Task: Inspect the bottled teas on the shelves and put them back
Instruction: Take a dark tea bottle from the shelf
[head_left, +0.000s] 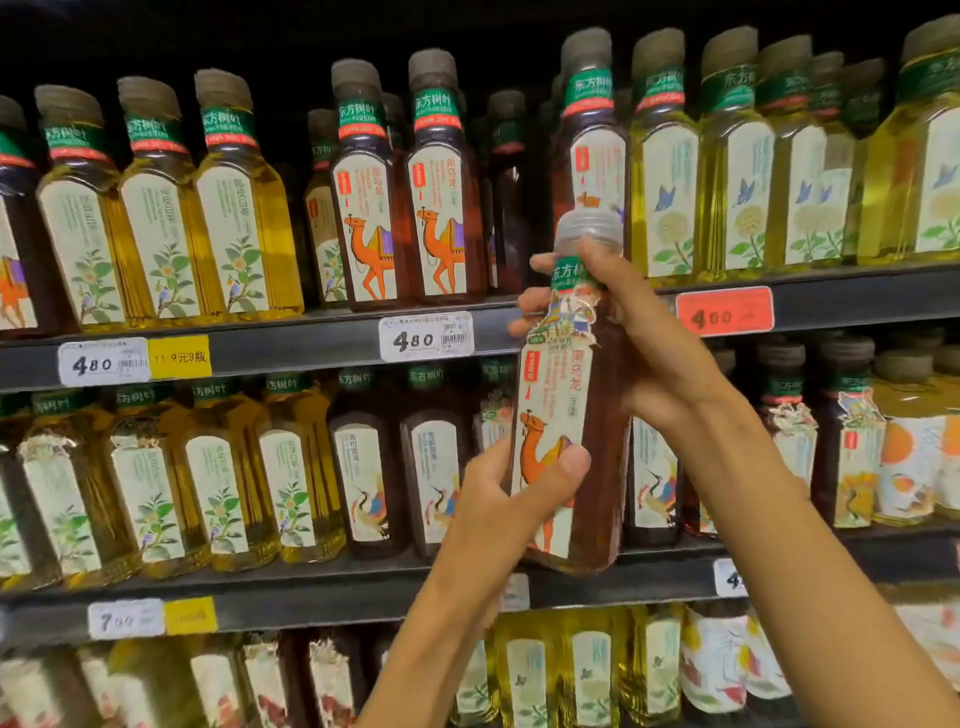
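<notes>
Inspection step. Left hand (498, 499) grips the base and right hand (639, 332) clasps the neck of a dark camel-label tea bottle (566, 415), held before the shelves. Next: return it upright beside the matching camel bottles (405, 208), likely.

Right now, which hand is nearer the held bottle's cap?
Right. The right hand grips the neck just below the cap; the left hand holds the bottle lower down.

White price tag (104, 362) w/ yellow promo tag (180, 356) beside it on top shelf edge's left — another white tag (426, 338) mid-edge, red tag (724, 311) at right.
</notes>
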